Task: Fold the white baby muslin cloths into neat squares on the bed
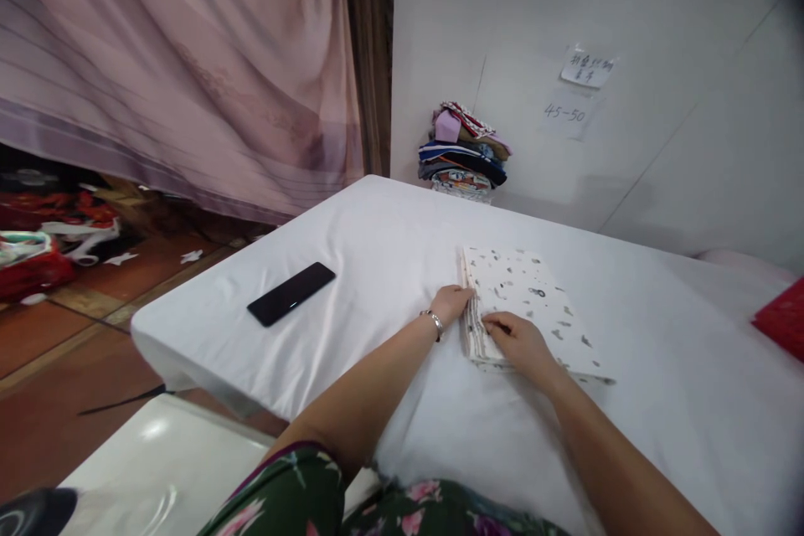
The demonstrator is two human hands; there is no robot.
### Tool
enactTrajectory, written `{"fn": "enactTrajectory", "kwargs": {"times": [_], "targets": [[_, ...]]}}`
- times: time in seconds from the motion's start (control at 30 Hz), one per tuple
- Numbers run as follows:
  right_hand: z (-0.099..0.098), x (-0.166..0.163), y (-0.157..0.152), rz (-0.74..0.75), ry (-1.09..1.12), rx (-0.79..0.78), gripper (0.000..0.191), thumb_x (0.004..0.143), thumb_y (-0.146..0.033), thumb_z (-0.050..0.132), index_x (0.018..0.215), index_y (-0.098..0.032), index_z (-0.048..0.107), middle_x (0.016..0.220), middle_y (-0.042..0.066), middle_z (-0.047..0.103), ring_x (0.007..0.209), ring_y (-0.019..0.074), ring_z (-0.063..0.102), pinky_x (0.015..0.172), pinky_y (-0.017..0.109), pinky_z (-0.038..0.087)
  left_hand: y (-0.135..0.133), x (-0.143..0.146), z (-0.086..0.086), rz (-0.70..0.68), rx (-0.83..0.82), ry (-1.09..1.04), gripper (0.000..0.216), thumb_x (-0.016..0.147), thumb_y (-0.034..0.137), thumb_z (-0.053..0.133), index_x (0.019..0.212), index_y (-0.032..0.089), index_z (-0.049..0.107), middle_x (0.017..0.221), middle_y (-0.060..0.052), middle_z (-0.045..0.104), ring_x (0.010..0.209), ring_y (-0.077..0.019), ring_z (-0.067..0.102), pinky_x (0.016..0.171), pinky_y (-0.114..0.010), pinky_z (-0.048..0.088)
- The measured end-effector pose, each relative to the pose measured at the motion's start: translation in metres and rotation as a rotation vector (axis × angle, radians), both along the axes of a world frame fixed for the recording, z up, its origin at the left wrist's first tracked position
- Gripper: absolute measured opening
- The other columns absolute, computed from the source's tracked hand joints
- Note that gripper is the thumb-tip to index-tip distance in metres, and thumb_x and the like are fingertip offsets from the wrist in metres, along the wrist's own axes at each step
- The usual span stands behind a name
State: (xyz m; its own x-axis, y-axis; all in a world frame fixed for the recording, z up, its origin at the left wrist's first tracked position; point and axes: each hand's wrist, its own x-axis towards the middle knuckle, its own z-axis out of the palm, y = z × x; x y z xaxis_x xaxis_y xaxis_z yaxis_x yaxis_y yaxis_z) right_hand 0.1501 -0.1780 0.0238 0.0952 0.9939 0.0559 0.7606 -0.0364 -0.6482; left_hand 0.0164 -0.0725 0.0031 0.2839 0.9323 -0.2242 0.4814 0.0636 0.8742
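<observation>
A folded white cloth with small dark prints (533,301) lies on the white-covered table (389,226). My left hand (450,301), with a bracelet at the wrist, presses against the cloth's left edge with fingers curled at the layers. My right hand (518,339) rests on the cloth's near left corner, fingers bent and pinching at the folded edge.
A black phone (291,293) lies on the table to the left. A stack of folded colourful clothes (465,152) sits at the far edge by the wall. A red item (782,318) shows at the right. A pink curtain (188,59) hangs at left.
</observation>
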Motion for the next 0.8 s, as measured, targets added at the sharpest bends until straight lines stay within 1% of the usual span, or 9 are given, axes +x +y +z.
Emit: {"fn": "enactTrajectory", "kwargs": {"times": [0.07, 0.1, 0.2, 0.3, 0.4, 0.5, 0.6, 0.7, 0.8], "targets": [[-0.001, -0.001, 0.0, -0.006, -0.02, 0.002, 0.025, 0.077, -0.034, 0.047, 0.09, -0.027, 0.066, 0.09, 0.0, 0.068, 0.082, 0.02, 0.059, 0.074, 0.032, 0.044, 0.0, 0.0, 0.0, -0.002, -0.01, -0.017, 0.037, 0.077, 0.048, 0.05, 0.07, 0.014, 0.063, 0.06, -0.002, 0.059, 0.06, -0.0134, 0.052, 0.054, -0.022, 0.038], [-0.001, -0.002, 0.0, -0.008, -0.033, 0.002, 0.025, 0.077, -0.034, 0.046, 0.09, -0.027, 0.066, 0.088, 0.0, 0.067, 0.08, 0.0199, 0.059, 0.073, 0.032, 0.044, -0.001, 0.0, 0.0, -0.005, -0.007, -0.019, 0.037, 0.076, 0.049, 0.052, 0.069, 0.014, 0.063, 0.06, -0.002, 0.059, 0.061, -0.0137, 0.053, 0.054, -0.022, 0.038], [0.001, -0.003, -0.001, 0.003, -0.059, 0.012, 0.026, 0.078, -0.034, 0.045, 0.091, -0.027, 0.066, 0.088, 0.001, 0.067, 0.08, 0.0197, 0.058, 0.072, 0.032, 0.043, -0.002, -0.001, 0.002, -0.003, 0.028, 0.018, 0.027, 0.071, 0.042, 0.06, 0.068, 0.015, 0.063, 0.064, -0.002, 0.061, 0.065, -0.0142, 0.054, 0.055, -0.022, 0.038], [0.007, -0.003, -0.005, 0.034, -0.027, 0.006, 0.026, 0.078, -0.035, 0.045, 0.091, -0.026, 0.065, 0.087, 0.0, 0.066, 0.076, 0.0186, 0.058, 0.07, 0.03, 0.042, -0.004, -0.002, 0.006, -0.008, 0.044, 0.082, 0.02, 0.071, 0.035, 0.058, 0.069, 0.015, 0.062, 0.068, -0.002, 0.063, 0.066, -0.0141, 0.056, 0.056, -0.022, 0.038], [0.015, -0.002, -0.01, 0.032, 0.005, -0.015, 0.025, 0.079, -0.038, 0.044, 0.085, -0.024, 0.064, 0.072, 0.0, 0.063, 0.064, 0.0167, 0.055, 0.06, 0.028, 0.04, -0.004, -0.004, 0.009, -0.037, 0.071, 0.154, 0.02, 0.073, 0.034, 0.055, 0.071, 0.016, 0.062, 0.069, -0.002, 0.064, 0.066, -0.0147, 0.057, 0.057, -0.023, 0.039], [0.022, -0.002, -0.014, 0.022, -0.043, -0.035, 0.028, 0.08, -0.044, 0.044, 0.074, -0.023, 0.061, 0.06, -0.001, 0.057, 0.055, 0.0148, 0.049, 0.052, 0.027, 0.034, -0.005, -0.004, 0.01, -0.055, 0.113, 0.193, 0.02, 0.075, 0.034, 0.054, 0.071, 0.016, 0.061, 0.071, -0.003, 0.065, 0.067, -0.015, 0.057, 0.059, -0.023, 0.039], [0.026, -0.001, -0.018, 0.07, -0.093, -0.083, 0.028, 0.079, -0.047, 0.047, 0.072, -0.022, 0.058, 0.063, -0.001, 0.057, 0.056, 0.014, 0.049, 0.052, 0.026, 0.032, -0.005, -0.004, 0.009, -0.067, 0.123, 0.189, 0.022, 0.076, 0.036, 0.053, 0.071, 0.016, 0.061, 0.072, -0.004, 0.064, 0.068, -0.0149, 0.056, 0.06, -0.023, 0.039], [0.031, 0.001, -0.02, 0.139, -0.111, -0.112, 0.025, 0.077, -0.047, 0.052, 0.077, -0.022, 0.059, 0.074, 0.0, 0.059, 0.064, 0.0149, 0.051, 0.057, 0.026, 0.035, -0.002, -0.005, 0.004, -0.065, 0.093, 0.14, 0.025, 0.075, 0.039, 0.055, 0.071, 0.015, 0.062, 0.069, -0.003, 0.062, 0.065, -0.0136, 0.054, 0.058, -0.022, 0.037], [0.035, 0.003, -0.022, 0.234, -0.163, -0.12, 0.026, 0.073, -0.047, 0.058, 0.084, -0.023, 0.06, 0.083, 0.002, 0.058, 0.073, 0.0169, 0.052, 0.063, 0.028, 0.038, 0.001, -0.006, 0.0, -0.074, 0.051, 0.077, 0.03, 0.073, 0.044, 0.057, 0.068, 0.015, 0.061, 0.061, -0.001, 0.057, 0.058, -0.0114, 0.05, 0.054, -0.022, 0.034]]}}
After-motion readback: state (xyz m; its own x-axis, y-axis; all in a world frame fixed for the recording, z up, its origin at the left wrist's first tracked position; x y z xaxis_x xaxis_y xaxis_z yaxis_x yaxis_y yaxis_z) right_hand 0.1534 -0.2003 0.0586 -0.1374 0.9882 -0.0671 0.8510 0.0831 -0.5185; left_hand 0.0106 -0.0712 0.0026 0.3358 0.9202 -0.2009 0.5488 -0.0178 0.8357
